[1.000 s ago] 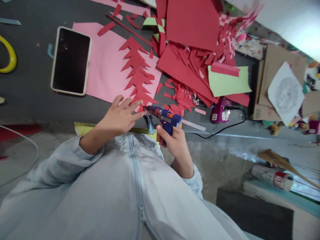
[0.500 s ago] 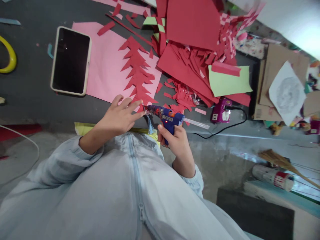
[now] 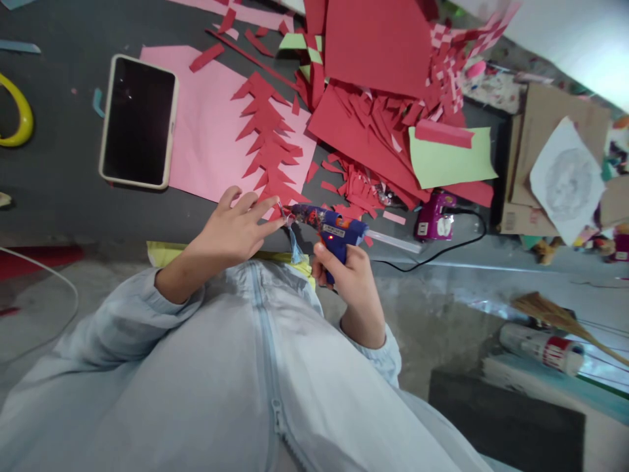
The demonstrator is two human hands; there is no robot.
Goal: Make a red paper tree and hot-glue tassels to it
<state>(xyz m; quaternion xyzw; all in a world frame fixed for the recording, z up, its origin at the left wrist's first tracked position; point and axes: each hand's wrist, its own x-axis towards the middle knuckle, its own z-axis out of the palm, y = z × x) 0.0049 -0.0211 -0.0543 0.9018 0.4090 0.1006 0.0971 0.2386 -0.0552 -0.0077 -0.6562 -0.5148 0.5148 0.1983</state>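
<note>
My right hand is wrapped round the handle of a blue hot glue gun with a small red light lit. A clear glue stick juts from its back end, and its nozzle points left. My left hand pinches a small piece with a light-blue tassel hanging from it, close to the nozzle; the piece itself is too small to make out. Just beyond my left fingers lies a jagged red paper cutout on a pink paper sheet.
A tablet overlaps the pink sheet's left side. Red paper sheets, scraps and a green sheet cover the right. A purple power socket holds the black cord. Yellow-handled scissors lie far left.
The glue gun in my right hand has shifted slightly to the right, its nozzle drawing a little away from my left fingertips. My left hand stays nearly still with the tasselled piece.
</note>
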